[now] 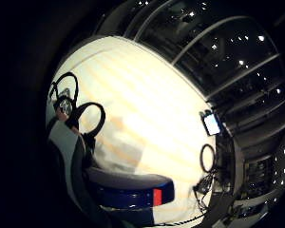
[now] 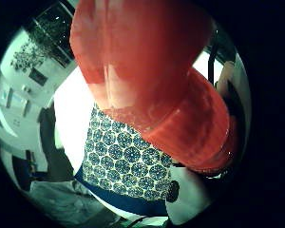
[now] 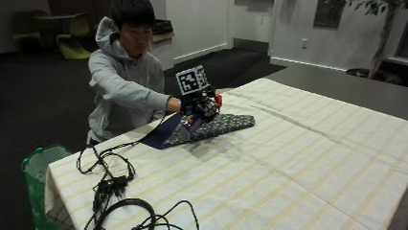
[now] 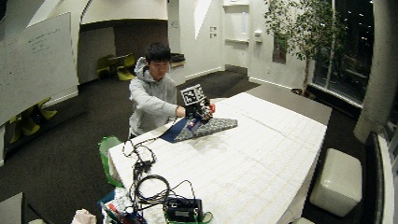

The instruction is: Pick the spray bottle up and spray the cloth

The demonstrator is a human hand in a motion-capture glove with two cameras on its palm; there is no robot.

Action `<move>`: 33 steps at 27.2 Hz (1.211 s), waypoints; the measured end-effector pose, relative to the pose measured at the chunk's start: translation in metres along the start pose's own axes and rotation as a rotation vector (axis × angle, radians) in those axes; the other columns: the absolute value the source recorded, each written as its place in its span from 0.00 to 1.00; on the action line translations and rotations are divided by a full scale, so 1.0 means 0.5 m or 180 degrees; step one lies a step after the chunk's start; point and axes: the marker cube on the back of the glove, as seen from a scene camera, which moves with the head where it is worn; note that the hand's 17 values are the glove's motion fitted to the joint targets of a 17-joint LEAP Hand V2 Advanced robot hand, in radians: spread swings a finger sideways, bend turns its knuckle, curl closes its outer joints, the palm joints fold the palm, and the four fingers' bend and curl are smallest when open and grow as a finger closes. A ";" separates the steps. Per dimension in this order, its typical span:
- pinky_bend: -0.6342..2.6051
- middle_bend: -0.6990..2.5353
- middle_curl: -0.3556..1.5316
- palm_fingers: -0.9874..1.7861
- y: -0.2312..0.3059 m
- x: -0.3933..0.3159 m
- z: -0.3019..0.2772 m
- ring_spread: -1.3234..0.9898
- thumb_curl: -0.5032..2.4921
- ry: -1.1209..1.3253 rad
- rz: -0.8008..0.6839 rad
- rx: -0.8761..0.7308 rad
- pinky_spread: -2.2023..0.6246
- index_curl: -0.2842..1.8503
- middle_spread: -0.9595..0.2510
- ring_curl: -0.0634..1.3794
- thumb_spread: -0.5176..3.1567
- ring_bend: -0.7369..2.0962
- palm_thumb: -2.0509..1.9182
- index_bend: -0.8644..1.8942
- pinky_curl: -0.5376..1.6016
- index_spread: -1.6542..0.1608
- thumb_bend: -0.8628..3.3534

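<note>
My gloved right hand (image 3: 199,106) grips a red spray bottle (image 3: 217,100) and holds it just above the cloth. The cloth (image 3: 217,125) is dark blue with a round pattern. It lies folded on the striped tablecloth near the table's far left edge, in front of the person. In the thumb side palm view the red bottle (image 2: 147,71) fills most of the picture, close to the palm, with the patterned cloth (image 2: 123,161) under it. The bottle's nozzle and trigger are hidden by the hand. The bare left hand does not show.
A striped tablecloth (image 3: 306,158) covers the table. Black cables (image 3: 115,187) lie coiled at its near left corner, beside a dark box (image 4: 183,207). A green bin (image 3: 38,163) stands on the floor by the table's left side.
</note>
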 end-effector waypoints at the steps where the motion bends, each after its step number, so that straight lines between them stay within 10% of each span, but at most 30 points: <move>1: 0.34 0.38 0.45 0.85 0.002 -0.004 0.002 0.50 0.39 0.0027 -0.0070 -0.0017 0.67 0.38 0.66 0.36 0.17 0.49 0.78 0.43 0.45 0.79 0.20; 33: 0.34 0.38 0.45 0.85 -0.060 -0.043 -0.036 0.50 0.41 -0.0285 0.0420 -0.0038 0.67 0.40 0.66 0.37 0.17 0.49 0.77 0.42 0.45 0.78 0.20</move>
